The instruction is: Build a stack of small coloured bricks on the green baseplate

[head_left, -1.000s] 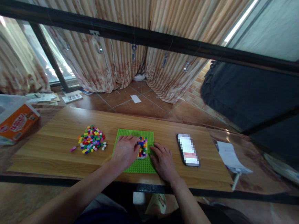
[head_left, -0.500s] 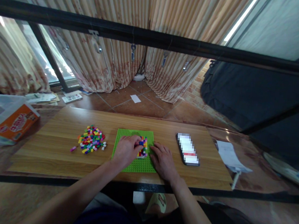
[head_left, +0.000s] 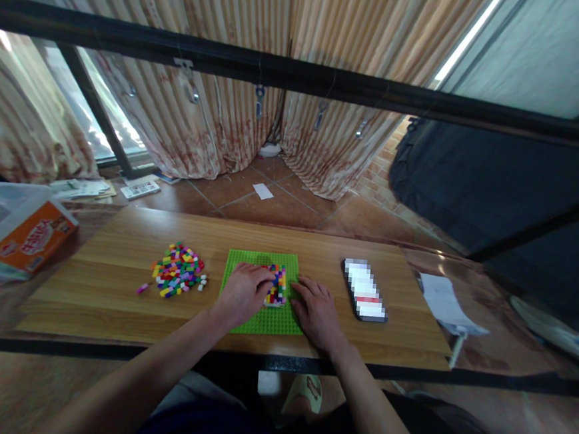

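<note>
A green studded baseplate (head_left: 261, 323) lies on the wooden table, carrying a block of small multicoloured building bricks (head_left: 280, 287). My left hand (head_left: 244, 294) reaches over the left part of that block, fingers bent and held together at the blue bricks. Its fingertips cover whatever is between them, so I cannot make it out. Along the baseplate's right edge rests my right hand (head_left: 316, 309), fingers stretched and slightly apart, with nothing in them. To the left is a loose pile of colourful bricks (head_left: 179, 270), with a pink brick (head_left: 142, 288) lying apart from it.
A phone (head_left: 364, 290) with a blurred screen lies right of my right hand. Beyond the table's right end are white papers (head_left: 446, 303). A clear plastic bin (head_left: 4, 201) with an orange label stands at the left. A dark bar (head_left: 291, 70) crosses above the table.
My left hand has shifted slightly, and its fingers now lie lower over the blue bricks, hiding the thumb tip. My right hand stays in place.
</note>
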A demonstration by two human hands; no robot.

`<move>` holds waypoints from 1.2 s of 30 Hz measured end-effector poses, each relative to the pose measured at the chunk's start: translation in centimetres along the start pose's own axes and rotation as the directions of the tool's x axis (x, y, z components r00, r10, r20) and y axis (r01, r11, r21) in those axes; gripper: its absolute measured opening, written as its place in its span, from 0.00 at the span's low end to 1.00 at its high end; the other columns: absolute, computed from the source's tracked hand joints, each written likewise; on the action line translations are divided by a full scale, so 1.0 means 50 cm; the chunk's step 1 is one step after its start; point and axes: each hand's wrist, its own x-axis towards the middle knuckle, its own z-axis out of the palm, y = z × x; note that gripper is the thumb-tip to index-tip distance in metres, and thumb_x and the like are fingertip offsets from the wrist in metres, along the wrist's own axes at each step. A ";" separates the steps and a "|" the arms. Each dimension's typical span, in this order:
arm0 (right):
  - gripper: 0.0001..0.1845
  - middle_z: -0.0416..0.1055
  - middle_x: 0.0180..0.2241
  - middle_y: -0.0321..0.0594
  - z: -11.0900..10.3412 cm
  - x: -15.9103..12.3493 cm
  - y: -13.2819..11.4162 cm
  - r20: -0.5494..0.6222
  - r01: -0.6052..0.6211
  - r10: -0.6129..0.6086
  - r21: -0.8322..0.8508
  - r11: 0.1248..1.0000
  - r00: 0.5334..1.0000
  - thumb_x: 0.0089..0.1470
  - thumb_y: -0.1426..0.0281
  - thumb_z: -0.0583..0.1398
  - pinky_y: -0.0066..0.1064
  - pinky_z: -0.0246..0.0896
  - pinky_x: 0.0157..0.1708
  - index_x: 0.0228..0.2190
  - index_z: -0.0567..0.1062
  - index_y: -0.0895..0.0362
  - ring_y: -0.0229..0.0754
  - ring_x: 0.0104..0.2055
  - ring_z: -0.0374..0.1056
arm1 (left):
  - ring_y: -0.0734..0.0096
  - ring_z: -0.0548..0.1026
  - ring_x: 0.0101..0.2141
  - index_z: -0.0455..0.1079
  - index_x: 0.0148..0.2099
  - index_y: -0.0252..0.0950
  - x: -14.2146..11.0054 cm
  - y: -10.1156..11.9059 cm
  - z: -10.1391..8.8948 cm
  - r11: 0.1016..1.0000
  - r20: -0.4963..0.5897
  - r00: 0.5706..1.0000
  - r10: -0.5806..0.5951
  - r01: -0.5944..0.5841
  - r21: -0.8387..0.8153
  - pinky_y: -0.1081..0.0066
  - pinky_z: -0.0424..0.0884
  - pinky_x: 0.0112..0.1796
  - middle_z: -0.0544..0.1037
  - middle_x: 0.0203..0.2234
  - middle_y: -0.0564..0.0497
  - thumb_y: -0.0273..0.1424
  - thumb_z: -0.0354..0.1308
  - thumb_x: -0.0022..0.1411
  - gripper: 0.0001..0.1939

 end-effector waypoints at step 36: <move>0.18 0.65 0.57 0.45 0.003 0.000 0.002 -0.009 0.010 -0.010 -0.009 1.000 1.000 0.61 0.66 0.54 0.44 0.55 0.54 0.52 0.71 0.54 0.50 0.56 0.60 | 0.61 0.74 0.41 0.70 0.47 0.37 -0.007 0.028 0.008 0.952 0.055 0.998 -0.034 0.016 0.304 0.60 0.66 0.45 0.78 0.41 0.47 0.25 0.48 0.65 0.13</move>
